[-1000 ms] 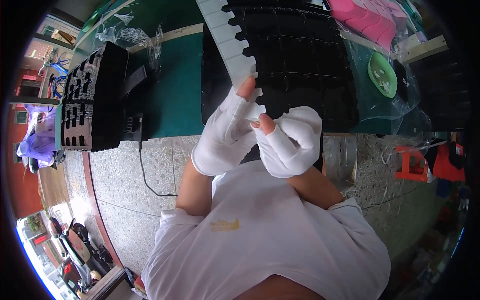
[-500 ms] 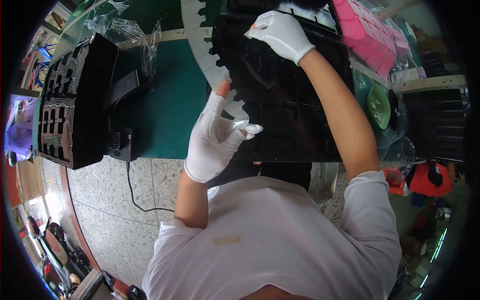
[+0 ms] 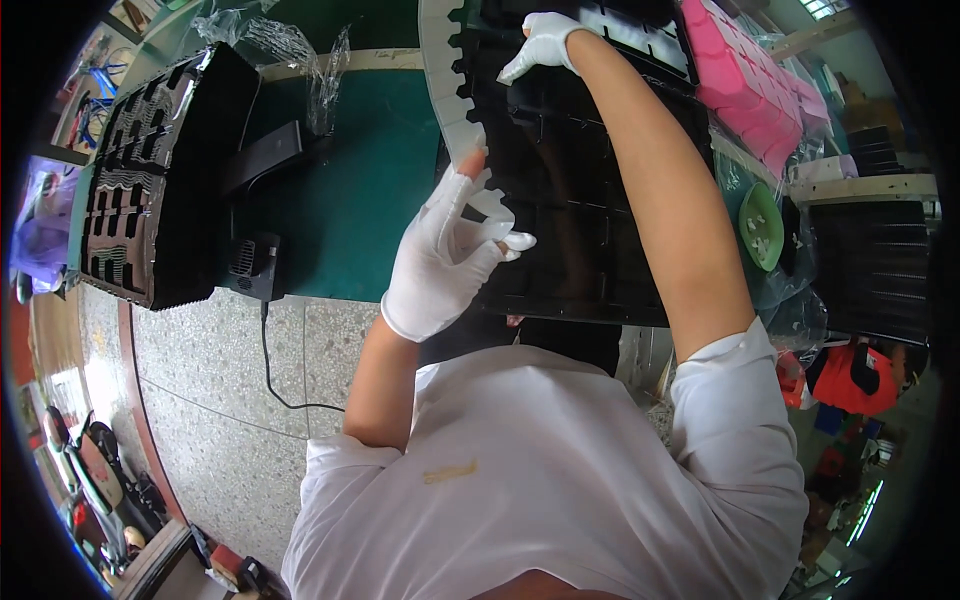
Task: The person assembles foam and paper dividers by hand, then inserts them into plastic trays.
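My left hand (image 3: 440, 250), in a white glove with a bare thumb tip, pinches a long white strip with notched edges (image 3: 445, 75). The strip runs away from me over the left edge of a black plastic tray (image 3: 570, 225), and its near end curls behind the fingers. My right hand (image 3: 550, 45), also gloved in white, reaches to the tray's far part. Its fingers look spread apart, one stretched down toward the tray surface. A tiny pale piece at that fingertip is too small to make out.
A stack of black moulded trays (image 3: 140, 185) stands left on the green table (image 3: 355, 200), near a dark device on a stand (image 3: 265, 160) and a small black corded box (image 3: 255, 265). Pink trays (image 3: 745, 75) and a green bowl with white bits (image 3: 760, 230) lie right.
My right hand has turned, and its fingers have gone from a pinch to apart. The left hand still holds the strip. The whole view has shifted slightly.
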`<action>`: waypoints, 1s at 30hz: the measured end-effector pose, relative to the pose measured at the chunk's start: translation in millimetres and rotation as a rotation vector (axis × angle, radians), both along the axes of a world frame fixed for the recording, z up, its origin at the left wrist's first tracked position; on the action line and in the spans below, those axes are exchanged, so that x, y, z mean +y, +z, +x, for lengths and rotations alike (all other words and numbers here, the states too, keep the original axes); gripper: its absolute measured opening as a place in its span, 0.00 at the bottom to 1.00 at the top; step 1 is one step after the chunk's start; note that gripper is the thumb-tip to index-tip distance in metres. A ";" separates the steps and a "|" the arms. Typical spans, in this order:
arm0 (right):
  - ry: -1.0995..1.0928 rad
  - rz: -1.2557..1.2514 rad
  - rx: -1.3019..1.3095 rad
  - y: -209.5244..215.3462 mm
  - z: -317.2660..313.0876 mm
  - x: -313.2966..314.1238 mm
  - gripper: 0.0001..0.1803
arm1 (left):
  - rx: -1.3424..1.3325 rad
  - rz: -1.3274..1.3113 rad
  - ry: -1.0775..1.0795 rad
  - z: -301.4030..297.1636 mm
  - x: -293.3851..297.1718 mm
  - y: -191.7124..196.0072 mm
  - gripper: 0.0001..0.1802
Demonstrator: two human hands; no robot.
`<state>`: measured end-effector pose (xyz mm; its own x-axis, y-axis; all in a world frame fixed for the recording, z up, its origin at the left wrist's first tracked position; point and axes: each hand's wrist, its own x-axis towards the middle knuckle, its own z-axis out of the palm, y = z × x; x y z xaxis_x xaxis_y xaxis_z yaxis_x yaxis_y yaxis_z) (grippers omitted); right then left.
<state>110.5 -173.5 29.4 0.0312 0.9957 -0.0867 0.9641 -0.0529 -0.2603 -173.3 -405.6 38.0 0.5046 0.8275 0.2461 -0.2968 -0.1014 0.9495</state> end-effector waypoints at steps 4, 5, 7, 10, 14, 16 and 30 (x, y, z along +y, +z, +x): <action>-0.153 0.155 0.010 21.6 -30.8 -31.7 0.20 | 0.011 -0.025 0.037 -1.0 -0.5 -1.7 0.50; -0.182 0.352 0.181 20.2 -41.3 -52.3 0.16 | 0.010 -0.067 0.026 0.1 0.8 -0.9 0.50; -0.198 0.345 0.811 45.9 -66.0 -118.6 0.18 | -0.064 -0.060 0.031 -1.5 -2.1 1.8 0.51; -0.224 0.143 1.125 78.3 -108.2 -226.1 0.22 | -0.148 -0.003 -0.076 -5.7 -14.2 5.9 0.53; -0.171 0.069 1.470 64.4 -128.4 -279.8 0.17 | -0.019 0.182 -0.085 -5.3 -29.7 10.0 0.57; -0.239 0.076 1.608 58.1 -128.6 -293.6 0.12 | -0.042 0.185 -0.121 -9.1 -28.9 17.0 0.55; -0.036 0.824 0.526 80.5 -77.8 -312.7 0.08 | -0.081 -0.106 -0.089 13.5 -23.4 7.2 0.48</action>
